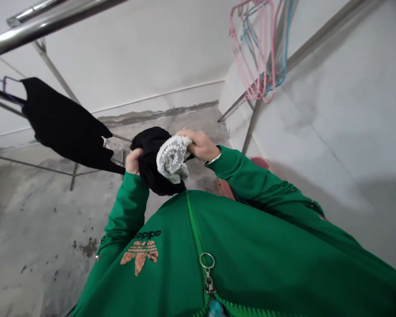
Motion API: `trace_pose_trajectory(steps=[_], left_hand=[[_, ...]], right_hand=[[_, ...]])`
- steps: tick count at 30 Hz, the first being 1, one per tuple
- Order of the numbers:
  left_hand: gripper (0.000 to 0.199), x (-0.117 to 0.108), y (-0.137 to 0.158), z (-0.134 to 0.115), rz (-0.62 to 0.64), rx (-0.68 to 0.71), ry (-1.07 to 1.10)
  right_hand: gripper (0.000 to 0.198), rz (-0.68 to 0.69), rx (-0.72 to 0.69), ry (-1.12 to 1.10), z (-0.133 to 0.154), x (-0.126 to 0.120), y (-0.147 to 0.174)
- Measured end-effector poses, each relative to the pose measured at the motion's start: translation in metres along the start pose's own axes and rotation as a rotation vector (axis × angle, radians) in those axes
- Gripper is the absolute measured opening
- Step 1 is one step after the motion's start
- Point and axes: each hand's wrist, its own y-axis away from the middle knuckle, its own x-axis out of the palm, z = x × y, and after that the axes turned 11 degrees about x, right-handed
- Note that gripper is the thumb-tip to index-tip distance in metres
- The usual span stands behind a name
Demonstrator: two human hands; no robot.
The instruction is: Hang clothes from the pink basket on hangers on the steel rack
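Black cloth (148, 160) is being held bunched with white textured fabric (171, 156) in front of your jacket (237, 255), your left hand (133, 162) gripping the black and your right hand (203, 145) pinching the white, while a dark garment (64, 121) is already hanging nearby and these are not yet.

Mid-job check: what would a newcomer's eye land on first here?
Probably the bright green jacket, filling the bottom of the view. Above it, near the middle, the left hand holds black cloth and the right hand a white nubbly piece. A black garment hangs at left, and pink and blue hangers cluster at upper right.
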Motion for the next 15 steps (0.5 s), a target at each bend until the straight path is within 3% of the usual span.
trace_pose_trajectory(steps=[3,5,8,10,13,15], left_hand=[[0.012,-0.025,-0.02,-0.004,0.005,-0.124,0.08],[0.012,-0.041,-0.026,-0.011,-0.033,-0.136,-0.04],[0.019,-0.047,-0.011,-0.029,-0.195,0.109,-0.339],[0.032,-0.036,0.008,-0.039,-0.139,0.3,-0.433],[0.059,-0.006,0.029,-0.035,0.156,0.382,-0.479],[0.067,0.013,0.033,-0.02,0.15,0.405,-0.541]], right_hand=[[0.024,-0.001,0.132,-0.1,0.018,0.003,-0.024],[0.017,0.014,0.193,-0.168,0.03,0.01,-0.04],[0.014,0.032,0.28,-0.298,0.042,0.026,-0.062],[0.019,0.056,0.356,-0.4,0.048,0.037,-0.073],[0.03,0.115,0.47,-0.577,0.055,0.045,-0.085],[0.034,0.135,0.491,-0.655,0.058,0.046,-0.09]])
